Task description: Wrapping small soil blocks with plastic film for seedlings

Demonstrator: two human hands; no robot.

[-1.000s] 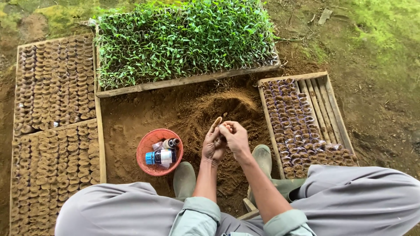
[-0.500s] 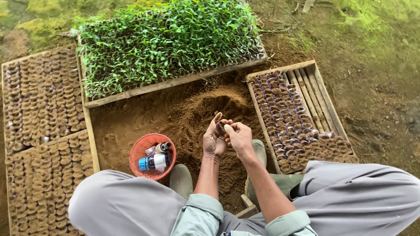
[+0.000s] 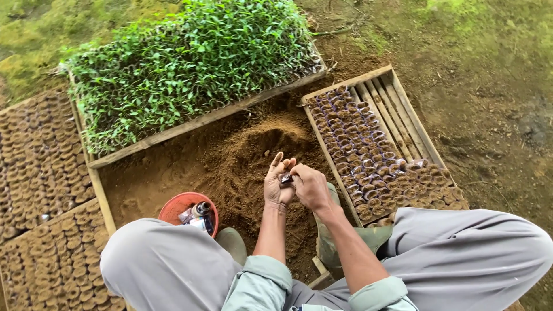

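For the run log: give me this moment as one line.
left hand: cups small dark pot | right hand: pinches same pot | under hands: soil heap | right: wooden tray of filled pots | left: red bowl

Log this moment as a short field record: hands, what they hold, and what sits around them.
left hand: palm up, cradling a small dark pot
right hand: fingers pinching at the same pot
soil heap: just beyond the hands
wooden tray: to the right, partly filled with small pots
seedling tray: ahead, dense green
red bowl: by the left knee, holding small bottles
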